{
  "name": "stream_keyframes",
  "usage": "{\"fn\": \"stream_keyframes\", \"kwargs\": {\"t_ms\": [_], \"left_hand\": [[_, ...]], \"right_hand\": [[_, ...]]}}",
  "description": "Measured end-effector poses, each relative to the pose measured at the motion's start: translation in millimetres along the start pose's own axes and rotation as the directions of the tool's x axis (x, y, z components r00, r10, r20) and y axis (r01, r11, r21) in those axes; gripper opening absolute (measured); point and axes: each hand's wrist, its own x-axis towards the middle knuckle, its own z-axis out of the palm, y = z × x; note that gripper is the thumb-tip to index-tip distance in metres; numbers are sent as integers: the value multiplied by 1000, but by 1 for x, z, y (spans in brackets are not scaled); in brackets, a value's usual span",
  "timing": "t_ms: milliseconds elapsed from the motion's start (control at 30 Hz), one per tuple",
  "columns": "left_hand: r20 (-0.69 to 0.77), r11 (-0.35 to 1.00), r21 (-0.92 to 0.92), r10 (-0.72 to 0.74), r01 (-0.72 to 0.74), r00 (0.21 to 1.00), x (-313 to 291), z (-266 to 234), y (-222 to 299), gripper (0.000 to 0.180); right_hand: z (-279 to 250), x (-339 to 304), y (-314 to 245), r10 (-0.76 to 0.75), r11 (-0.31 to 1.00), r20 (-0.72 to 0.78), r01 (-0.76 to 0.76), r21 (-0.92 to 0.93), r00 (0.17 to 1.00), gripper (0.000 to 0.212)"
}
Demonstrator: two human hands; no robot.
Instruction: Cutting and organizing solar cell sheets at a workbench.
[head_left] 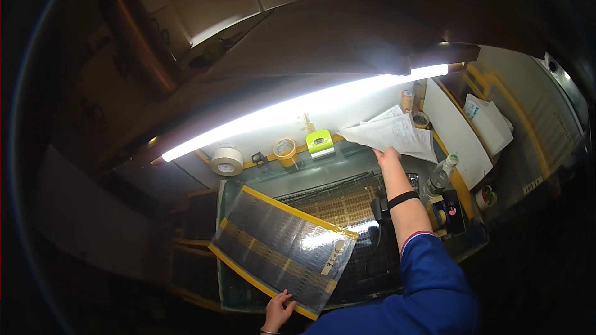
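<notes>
My right hand (389,157) reaches to the back of the work surface and pinches the near edge of some white printed papers (397,133), which are tilted up toward the back wall. At the front, my left hand (279,312) grips the lower edge of a clear patterned film sheet (279,242) edged with yellow tape. The sheet lies at a slant over the left part of a glass-topped table (248,180). Beneath and to its right shows another dark and gold patterned sheet (347,211), partly covered by the film and my right forearm.
A lit tube lamp (310,111) spans the back. Along the ledge stand a white tape roll (227,162), a yellow tape roll (285,151) and a green device (320,142). On the right are a clear bottle (439,175), a dark box (454,211) and a side panel (459,130).
</notes>
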Motion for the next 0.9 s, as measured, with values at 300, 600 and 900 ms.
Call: {"fn": "stream_keyframes", "kwargs": {"t_ms": [300, 600, 900], "left_hand": [[-26, 984, -180, 1, -6, 1000, 2, -9, -25, 34], [-163, 432, -900, -205, -60, 965, -7, -116, 12, 39], [-237, 254, -941, -19, -224, 971, -22, -157, 63, 37]], "right_hand": [[-42, -191, 46, 268, 870, 462, -7, -492, 845, 42], [-77, -322, 9, 756, 441, 508, 251, -862, 414, 25], [-68, -340, 6, 868, 287, 410, 390, -875, 281, 26]]}}
